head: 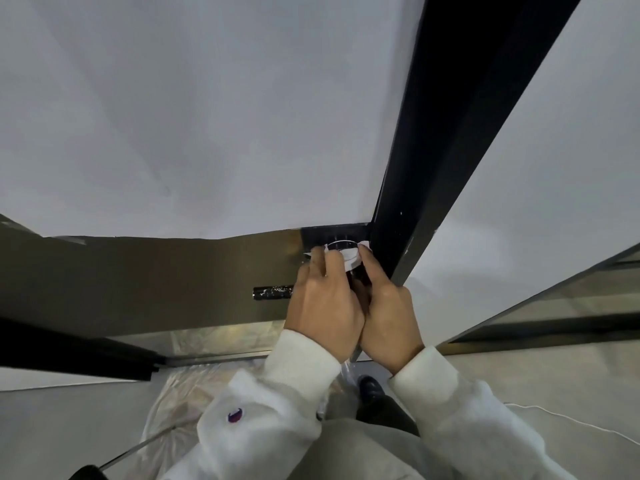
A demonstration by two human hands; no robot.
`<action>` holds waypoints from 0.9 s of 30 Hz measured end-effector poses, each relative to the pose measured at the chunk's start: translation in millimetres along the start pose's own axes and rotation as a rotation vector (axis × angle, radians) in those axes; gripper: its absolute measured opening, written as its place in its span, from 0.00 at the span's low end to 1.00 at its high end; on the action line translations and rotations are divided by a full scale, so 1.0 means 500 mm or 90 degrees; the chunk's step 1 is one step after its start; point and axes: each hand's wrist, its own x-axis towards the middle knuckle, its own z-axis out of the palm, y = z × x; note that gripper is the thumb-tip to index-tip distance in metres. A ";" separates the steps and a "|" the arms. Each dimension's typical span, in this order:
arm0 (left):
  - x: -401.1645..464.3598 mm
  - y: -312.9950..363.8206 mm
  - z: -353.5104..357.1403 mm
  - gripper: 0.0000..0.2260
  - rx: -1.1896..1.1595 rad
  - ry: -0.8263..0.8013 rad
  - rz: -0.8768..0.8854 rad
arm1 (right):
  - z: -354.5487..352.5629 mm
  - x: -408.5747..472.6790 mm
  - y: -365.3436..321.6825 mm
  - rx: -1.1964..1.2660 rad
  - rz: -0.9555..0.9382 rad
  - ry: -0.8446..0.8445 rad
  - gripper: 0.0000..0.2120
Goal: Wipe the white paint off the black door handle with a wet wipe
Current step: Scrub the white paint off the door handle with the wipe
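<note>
The black door handle point(273, 292) sticks out to the left from under my left hand; its visible end is flecked with white paint. My left hand point(325, 299) and my right hand point(388, 306) are pressed side by side over the handle's base near the door's edge. Both pinch a white wet wipe point(349, 256) stretched between their fingertips against the round black rose point(341, 244). Most of the handle's base is hidden by my hands.
The door has a white upper panel point(207, 116) and a brown band point(138, 271). A black door frame point(433, 168) runs up on the right, with a white wall beyond. Clear plastic sheeting point(180, 393) covers the floor. My dark shoe point(370, 388) stands below.
</note>
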 end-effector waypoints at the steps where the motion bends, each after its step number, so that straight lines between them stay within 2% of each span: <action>1: 0.001 -0.003 -0.001 0.14 0.005 0.001 0.002 | -0.002 -0.001 -0.003 0.023 -0.002 -0.004 0.27; 6: 0.000 -0.013 -0.005 0.12 -0.016 -0.031 -0.027 | -0.012 0.005 0.000 0.085 0.022 -0.052 0.27; 9: 0.001 -0.005 -0.007 0.13 0.038 -0.095 -0.068 | -0.022 0.001 -0.003 0.294 0.107 -0.103 0.28; 11: 0.002 0.004 -0.007 0.12 0.016 -0.104 -0.093 | -0.022 -0.008 -0.013 0.449 0.184 -0.133 0.27; 15: -0.009 0.003 -0.010 0.08 -0.025 -0.049 -0.127 | 0.009 -0.016 -0.017 0.596 0.232 -0.123 0.26; 18: -0.017 -0.017 -0.015 0.07 -0.064 -0.008 -0.118 | 0.030 -0.007 -0.008 0.770 0.325 -0.153 0.21; 20: -0.019 -0.029 -0.015 0.08 -0.087 0.003 -0.107 | 0.035 -0.002 0.003 0.865 0.380 -0.159 0.24; 24: -0.016 -0.044 -0.016 0.16 -0.053 -0.017 -0.098 | 0.038 -0.003 -0.008 0.878 0.453 -0.160 0.24; 27: -0.013 -0.057 -0.023 0.10 -0.030 -0.009 -0.090 | 0.038 -0.001 -0.019 0.814 0.398 -0.055 0.17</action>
